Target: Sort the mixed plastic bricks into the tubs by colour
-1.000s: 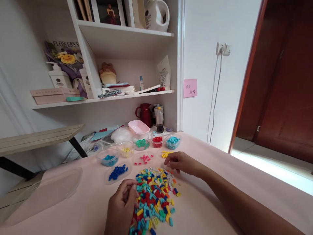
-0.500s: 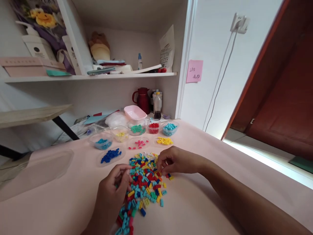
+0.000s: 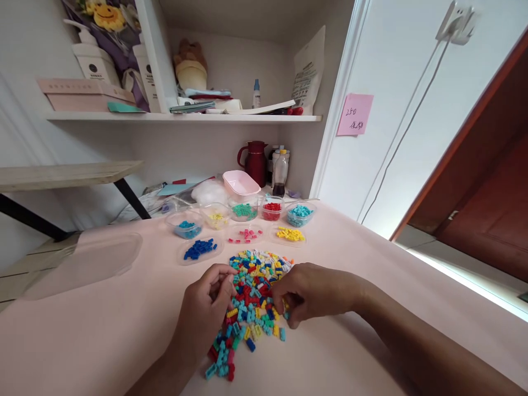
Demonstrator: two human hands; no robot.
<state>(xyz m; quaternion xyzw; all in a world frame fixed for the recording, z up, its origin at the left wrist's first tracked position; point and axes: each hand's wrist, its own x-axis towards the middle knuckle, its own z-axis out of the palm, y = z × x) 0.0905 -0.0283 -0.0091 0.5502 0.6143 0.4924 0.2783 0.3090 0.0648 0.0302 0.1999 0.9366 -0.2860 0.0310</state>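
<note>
At the far left, a clear flat plastic lid is seen lying on the pale pink table. Right of it, the left hand is rested on the near left edge of the heap of small multicoloured plastic bricks, its fingers curled narrow, thumb against forefinger; whether a brick is pinched there cannot be told. The heap is spread between both hands. At its right edge the right hand is placed, fingers bent down into the bricks and nearly closed; a yellow piece is touched at the fingertips. Beyond the heap, small clear plastic tubs of sorted bricks are set in rows.
</note>
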